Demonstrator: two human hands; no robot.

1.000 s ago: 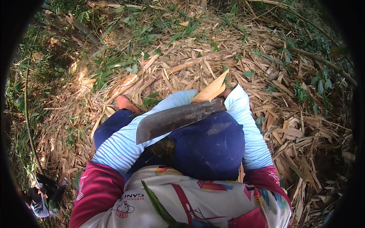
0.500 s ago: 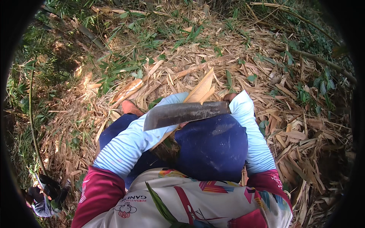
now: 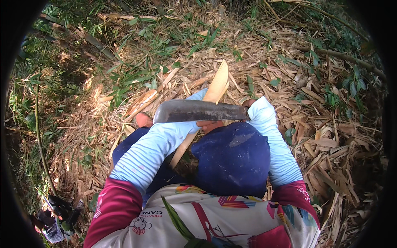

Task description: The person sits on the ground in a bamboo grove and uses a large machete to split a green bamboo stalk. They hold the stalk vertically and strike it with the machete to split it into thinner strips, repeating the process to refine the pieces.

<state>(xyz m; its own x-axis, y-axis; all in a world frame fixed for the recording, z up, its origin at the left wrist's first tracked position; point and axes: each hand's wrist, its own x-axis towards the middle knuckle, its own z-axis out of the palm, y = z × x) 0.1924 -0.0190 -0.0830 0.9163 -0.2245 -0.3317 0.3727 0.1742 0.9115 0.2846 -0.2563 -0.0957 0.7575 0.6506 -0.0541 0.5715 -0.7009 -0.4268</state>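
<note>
A machete (image 3: 194, 110) with a broad dark blade lies crosswise over my knees, its tip pointing left. My right hand (image 3: 249, 103), mostly covered by the light blue sleeve, is closed around the handle end. A pale yellow-tan strip, seemingly of bamboo (image 3: 216, 84), slants behind the blade, its upper end split. Its narrow lower part shows between my legs. My left hand (image 3: 203, 123) is closed on this strip; the blade hides much of it, and only some fingers show below the edge. A red-brown foot or shoe (image 3: 144, 120) sticks out left of the blade.
Dry chips and leaves (image 3: 322, 136) litter the ground all around. Green shoots (image 3: 128, 78) grow ahead. A thin stem (image 3: 38, 136) rises at left, a bent pole (image 3: 351, 62) at right. Another person (image 3: 56, 219) is at the lower left edge.
The machete has shifted slightly up and left, and its blade now lies more level. The strip's top has moved up and left, standing steeper. My left forearm has shifted a little to the right.
</note>
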